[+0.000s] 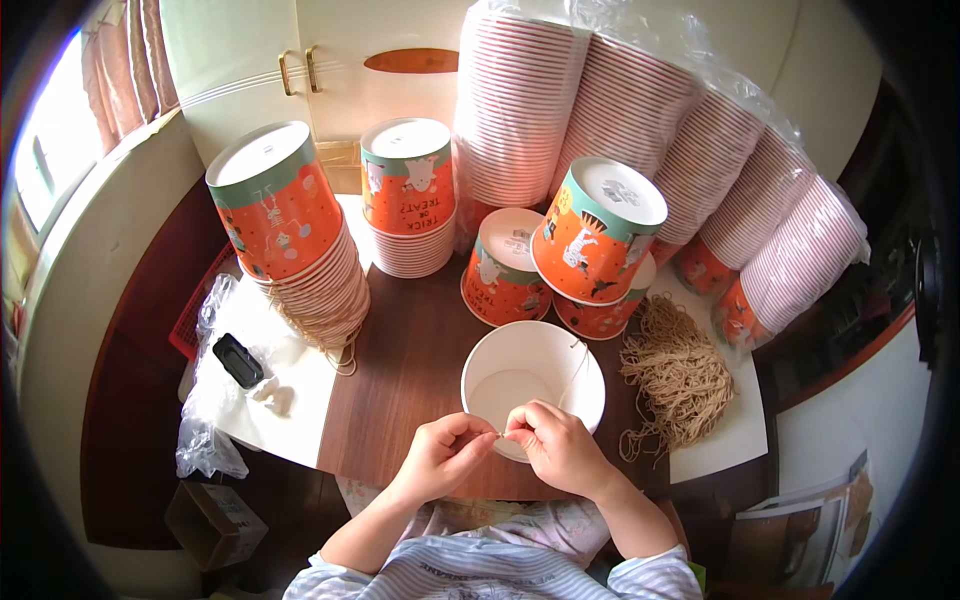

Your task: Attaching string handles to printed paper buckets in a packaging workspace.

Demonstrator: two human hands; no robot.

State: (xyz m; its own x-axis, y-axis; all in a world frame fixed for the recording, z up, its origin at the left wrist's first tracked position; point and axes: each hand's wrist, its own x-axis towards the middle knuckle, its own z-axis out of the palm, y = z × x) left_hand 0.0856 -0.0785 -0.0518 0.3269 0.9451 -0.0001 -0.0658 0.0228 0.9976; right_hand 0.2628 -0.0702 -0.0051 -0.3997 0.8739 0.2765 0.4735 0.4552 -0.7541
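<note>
In front of me on the brown table stands an open paper bucket (480,365), its white inside facing up. A thin tan cord (575,378) hangs at its far right wall and runs down toward my hands. Above the near rim, my left hand (447,457) is closed in a pinch on a small bit of cord. My right hand (552,447) pinches the same bit, its fingertips meeting those of the left. Fingers partly hide the cord's end there. To the right lies a loose heap of tan cords (675,375).
Upside-down orange and green buckets (600,235) stand just beyond. A tall stack with cords around it (290,230) is at left, near a shorter stack (408,190). Plastic-wrapped bucket stacks (520,100) fill the back right. A black tray (238,360) lies by clear plastic (205,440).
</note>
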